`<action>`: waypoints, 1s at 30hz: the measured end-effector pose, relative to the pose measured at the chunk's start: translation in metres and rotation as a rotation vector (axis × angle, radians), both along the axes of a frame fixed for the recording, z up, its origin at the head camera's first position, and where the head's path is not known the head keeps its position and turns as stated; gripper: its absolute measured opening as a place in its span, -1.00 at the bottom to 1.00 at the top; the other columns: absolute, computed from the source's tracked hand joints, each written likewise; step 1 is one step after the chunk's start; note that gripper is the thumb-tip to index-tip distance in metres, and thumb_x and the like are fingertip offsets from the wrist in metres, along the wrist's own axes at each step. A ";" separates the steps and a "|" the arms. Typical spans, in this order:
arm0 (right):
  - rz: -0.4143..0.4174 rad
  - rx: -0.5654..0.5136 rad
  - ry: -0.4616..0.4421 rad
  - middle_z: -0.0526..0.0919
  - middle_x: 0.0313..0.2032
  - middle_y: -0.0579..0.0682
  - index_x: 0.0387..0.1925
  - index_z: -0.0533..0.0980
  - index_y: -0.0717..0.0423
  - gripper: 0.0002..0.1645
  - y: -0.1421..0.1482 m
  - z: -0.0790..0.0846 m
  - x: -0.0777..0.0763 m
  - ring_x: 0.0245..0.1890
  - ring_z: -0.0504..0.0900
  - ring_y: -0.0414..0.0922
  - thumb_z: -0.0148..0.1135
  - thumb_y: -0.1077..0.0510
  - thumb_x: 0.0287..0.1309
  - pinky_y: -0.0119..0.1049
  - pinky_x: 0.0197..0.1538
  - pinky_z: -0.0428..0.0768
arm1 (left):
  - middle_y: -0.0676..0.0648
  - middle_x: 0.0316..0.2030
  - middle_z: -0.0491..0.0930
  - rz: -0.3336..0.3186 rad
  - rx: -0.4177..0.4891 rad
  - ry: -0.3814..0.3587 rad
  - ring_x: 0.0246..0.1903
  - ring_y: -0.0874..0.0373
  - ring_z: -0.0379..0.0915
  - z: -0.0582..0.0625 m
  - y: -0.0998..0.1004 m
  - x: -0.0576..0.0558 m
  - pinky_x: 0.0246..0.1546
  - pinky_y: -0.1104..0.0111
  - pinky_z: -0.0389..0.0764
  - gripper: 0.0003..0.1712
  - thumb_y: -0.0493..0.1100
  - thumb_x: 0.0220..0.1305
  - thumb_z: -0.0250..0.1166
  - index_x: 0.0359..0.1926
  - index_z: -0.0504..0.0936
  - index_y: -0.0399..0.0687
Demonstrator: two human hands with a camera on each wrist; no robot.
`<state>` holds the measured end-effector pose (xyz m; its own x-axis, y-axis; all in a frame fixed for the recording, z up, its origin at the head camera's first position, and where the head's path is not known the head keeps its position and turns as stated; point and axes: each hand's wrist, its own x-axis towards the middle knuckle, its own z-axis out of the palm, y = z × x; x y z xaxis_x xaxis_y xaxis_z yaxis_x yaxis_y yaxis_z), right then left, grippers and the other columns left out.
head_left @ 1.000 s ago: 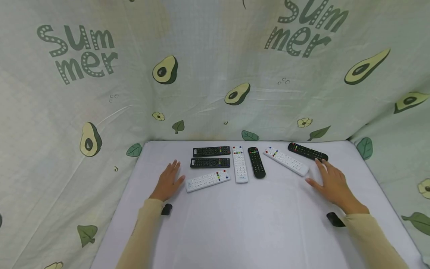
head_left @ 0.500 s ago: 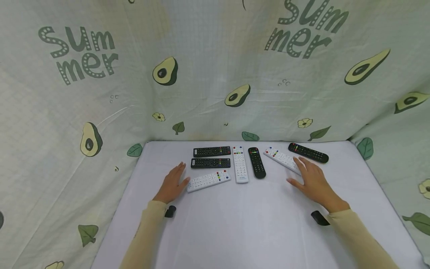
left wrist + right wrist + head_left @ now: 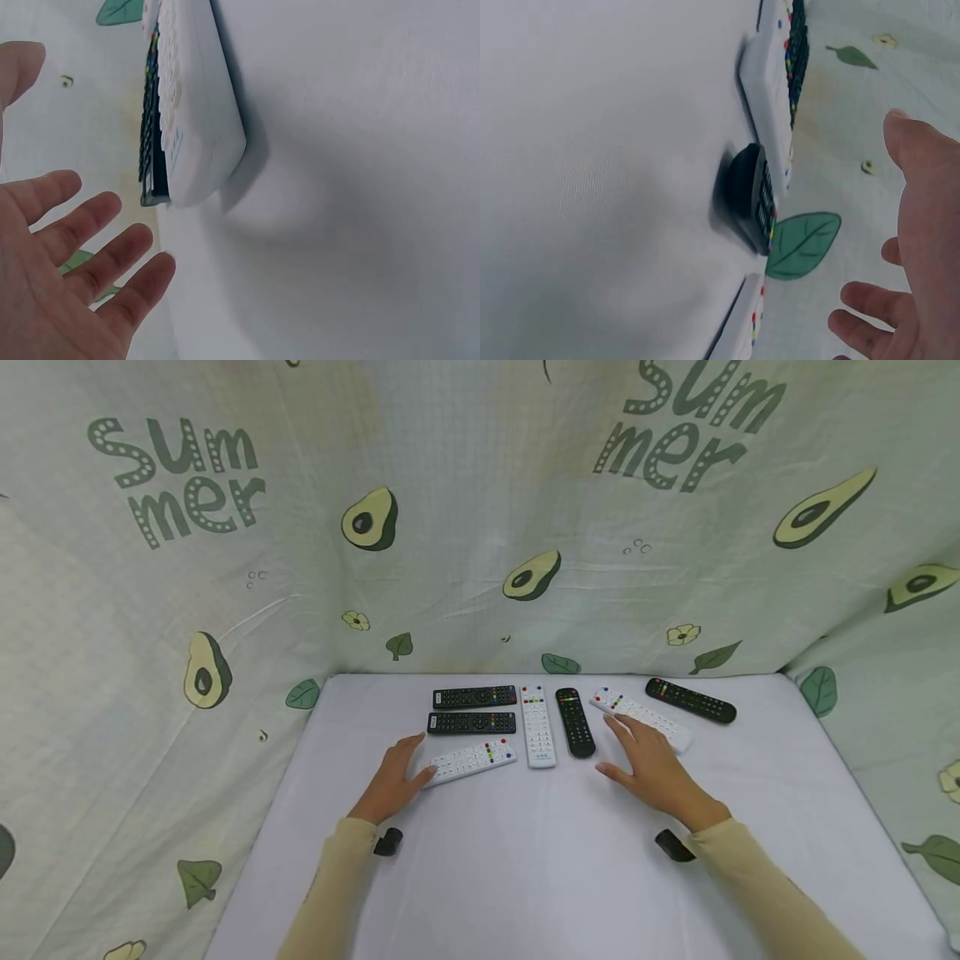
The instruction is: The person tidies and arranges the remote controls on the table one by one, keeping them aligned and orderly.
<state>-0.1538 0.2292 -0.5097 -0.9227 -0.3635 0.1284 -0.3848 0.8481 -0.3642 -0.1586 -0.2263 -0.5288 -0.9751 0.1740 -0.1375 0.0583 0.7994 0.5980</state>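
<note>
My left hand (image 3: 392,783) is spread at the left end of a slanted white remote control (image 3: 472,761), its thumb over that end in the head view. In the left wrist view, air shows between the fingers and that remote. My right hand (image 3: 654,770), fingers apart and holding nothing, hovers over the near side of another slanted white remote control (image 3: 630,707) and covers part of it. Just left of its fingertips lies a black remote control (image 3: 575,723). Beside that one, a white remote control (image 3: 538,727) points away from me.
Two black remote controls (image 3: 475,697) lie one behind the other at the back left. Another black remote control (image 3: 691,700) lies slanted at the back right. A printed cloth (image 3: 450,610) hangs behind the white-covered table (image 3: 525,877). Dark wrist cameras (image 3: 675,846) sit under both wrists.
My right hand has moved left, from the far-right black remote to over the slanted white one. My left hand has shifted slightly right, toward the left white remote. The remotes lie as before.
</note>
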 end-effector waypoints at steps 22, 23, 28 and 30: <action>0.110 -0.245 -0.095 0.33 0.46 0.32 0.57 0.23 0.25 -0.05 -0.078 -0.012 -0.007 0.46 0.38 0.29 0.50 0.09 0.31 0.21 0.46 0.42 | -0.24 0.42 0.39 0.115 0.108 0.057 0.33 -0.17 0.39 -0.012 0.017 0.021 0.37 -0.09 0.49 -0.17 -0.16 0.29 0.53 0.51 0.39 -0.16; 0.114 -0.256 -0.096 0.34 0.45 0.31 0.56 0.24 0.25 -0.05 -0.081 -0.013 -0.008 0.46 0.38 0.28 0.50 0.11 0.30 0.19 0.46 0.42 | -0.24 0.41 0.39 0.120 0.106 0.062 0.32 -0.18 0.40 -0.012 0.018 0.021 0.35 -0.09 0.50 -0.17 -0.18 0.28 0.53 0.50 0.40 -0.17; 0.119 -0.298 -0.134 0.38 0.44 0.25 0.56 0.25 0.24 -0.07 -0.098 -0.014 -0.011 0.43 0.44 0.21 0.50 0.18 0.29 0.09 0.44 0.48 | -0.25 0.37 0.42 0.147 0.097 0.075 0.29 -0.18 0.41 -0.013 0.020 0.023 0.32 -0.06 0.54 -0.19 -0.23 0.25 0.54 0.47 0.42 -0.19; 0.119 -0.323 -0.159 0.40 0.44 0.25 0.56 0.25 0.24 -0.08 -0.104 -0.014 -0.012 0.38 0.51 0.19 0.49 0.20 0.29 0.06 0.39 0.54 | -0.25 0.36 0.42 0.158 0.094 0.076 0.27 -0.15 0.42 -0.013 0.021 0.023 0.29 -0.03 0.56 -0.19 -0.26 0.25 0.54 0.47 0.42 -0.19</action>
<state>-0.1661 0.1248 -0.5240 -0.8940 -0.4336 0.1128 -0.3911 0.6324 -0.6687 -0.1358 -0.2053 -0.5420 -0.9982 0.0261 -0.0531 -0.0162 0.7433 0.6687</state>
